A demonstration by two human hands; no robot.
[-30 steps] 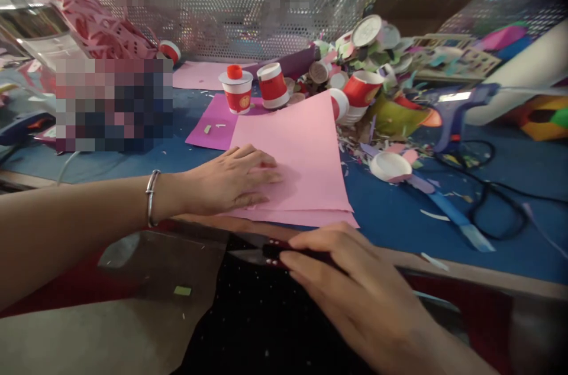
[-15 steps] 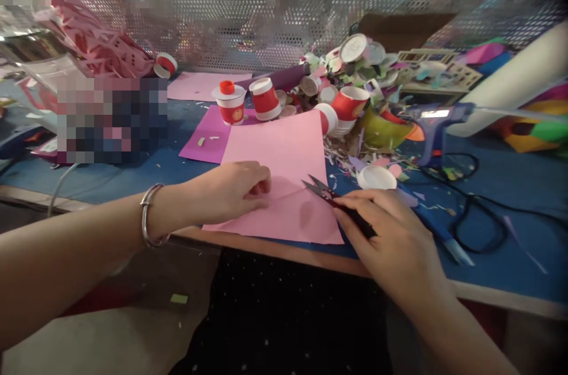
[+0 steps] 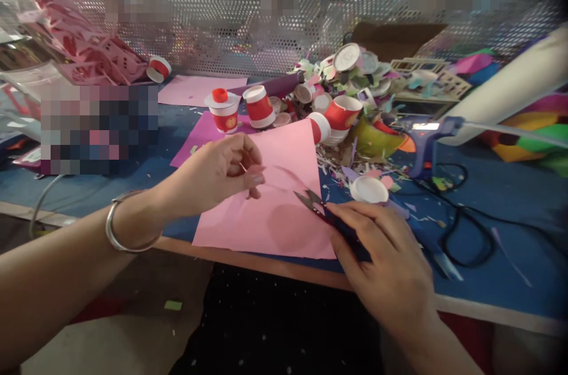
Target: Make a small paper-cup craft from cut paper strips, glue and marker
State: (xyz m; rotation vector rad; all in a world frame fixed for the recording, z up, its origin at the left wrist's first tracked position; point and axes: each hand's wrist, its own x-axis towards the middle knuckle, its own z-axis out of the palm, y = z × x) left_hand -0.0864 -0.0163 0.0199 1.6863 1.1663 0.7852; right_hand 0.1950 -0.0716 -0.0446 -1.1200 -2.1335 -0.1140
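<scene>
A pink paper sheet (image 3: 284,227) lies on the blue table in front of me. My left hand (image 3: 231,168), with a silver bangle at the wrist, is raised above the sheet, thumb and fingers pinched on a thin pink paper strip (image 3: 288,172). The strip curves from the fingertips toward the right. In my right hand (image 3: 384,251) is a pair of dark-handled thread snips (image 3: 315,204), held over the sheet's right edge. Their blades are apart and point up and left, close to the strip's far end.
Red-and-white paper cups (image 3: 260,107) stand behind the sheet, beside a heap of paper scraps (image 3: 355,76). A blue glue gun (image 3: 428,141) with a black cord (image 3: 470,227) is at the right. Purple paper (image 3: 190,141) lies under the pink sheet. Pink cut-outs (image 3: 93,49) pile at the back left.
My left hand has lifted off the sheet, raising the thin strip into an arc. The right hand with the snips stays near the sheet's right edge. The whole view has shifted slightly.
</scene>
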